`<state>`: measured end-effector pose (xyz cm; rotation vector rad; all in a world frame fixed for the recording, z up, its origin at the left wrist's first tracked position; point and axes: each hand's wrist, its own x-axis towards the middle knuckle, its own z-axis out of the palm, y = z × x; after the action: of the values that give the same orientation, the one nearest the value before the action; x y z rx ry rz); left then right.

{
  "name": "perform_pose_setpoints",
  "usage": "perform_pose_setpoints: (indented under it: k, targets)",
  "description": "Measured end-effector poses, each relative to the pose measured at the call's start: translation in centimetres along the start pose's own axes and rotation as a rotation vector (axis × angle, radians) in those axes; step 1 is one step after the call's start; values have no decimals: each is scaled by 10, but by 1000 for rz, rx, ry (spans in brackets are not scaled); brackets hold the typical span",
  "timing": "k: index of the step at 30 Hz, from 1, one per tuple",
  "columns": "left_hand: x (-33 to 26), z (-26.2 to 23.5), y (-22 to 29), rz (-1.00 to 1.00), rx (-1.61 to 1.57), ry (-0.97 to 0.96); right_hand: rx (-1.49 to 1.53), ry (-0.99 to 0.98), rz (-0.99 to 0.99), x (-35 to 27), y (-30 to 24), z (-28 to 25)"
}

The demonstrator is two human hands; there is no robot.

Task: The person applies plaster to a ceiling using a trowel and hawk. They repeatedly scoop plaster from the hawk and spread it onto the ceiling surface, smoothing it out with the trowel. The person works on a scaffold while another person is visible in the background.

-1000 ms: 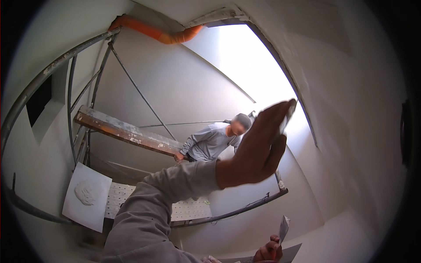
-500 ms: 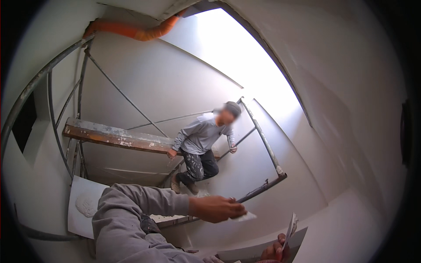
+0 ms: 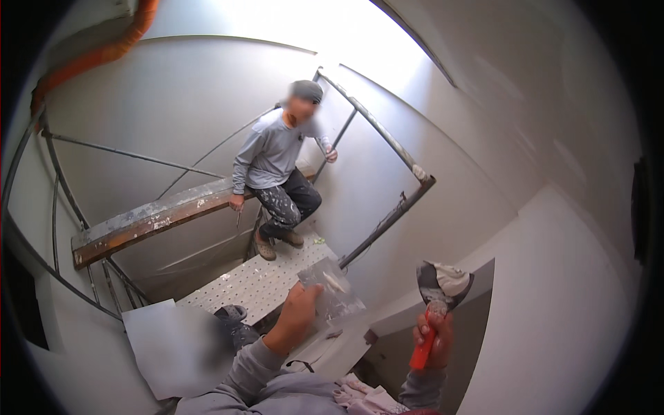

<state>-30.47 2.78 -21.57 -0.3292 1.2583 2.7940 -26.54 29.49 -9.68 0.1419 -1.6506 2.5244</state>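
My left hand (image 3: 296, 312) grips the edge of a thin rectangular flat scraper (image 3: 339, 304), a greyish blade with a streak of white compound on its face. To its right, my right hand (image 3: 437, 339) is closed around the red handle of a putty knife (image 3: 423, 348). The knife points up, and a thick lump of white compound (image 3: 453, 280) sits on its wide dark blade. The two tools are apart. A white board (image 3: 149, 346) lies left of my left forearm, part of it blurred.
A co-worker (image 3: 280, 155) in grey sits on a paint-spattered plank (image 3: 152, 225), feet on a perforated platform (image 3: 232, 283). Scaffold tubes (image 3: 377, 135) frame the space. An orange duct (image 3: 90, 66) hangs at upper left. Pale walls (image 3: 539, 297) rise around, and a cloth (image 3: 363, 395) lies below my hands.
My view has shifted, so the co-worker appears higher and further left. My left arm has drawn back from its outstretched reach, its scraper now face-on. The putty knife has come fully into sight.
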Motion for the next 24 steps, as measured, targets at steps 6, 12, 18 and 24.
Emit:
perform_pose_setpoints:
  k: [6, 12, 18, 24]
  targets:
    - [-14, 54, 50, -92, -273, -53, -305, 17, -14, 28, 33, -5]
    - [-18, 111, 65, -307, -282, -343, -558, -58, -193, 31, 41, -26]
    - [-22, 130, 70, -430, -249, -313, -805, -33, -359, 35, 31, -43]
    - [-22, 115, 46, -150, -198, -261, -410, 119, -94, 14, 4, -35]
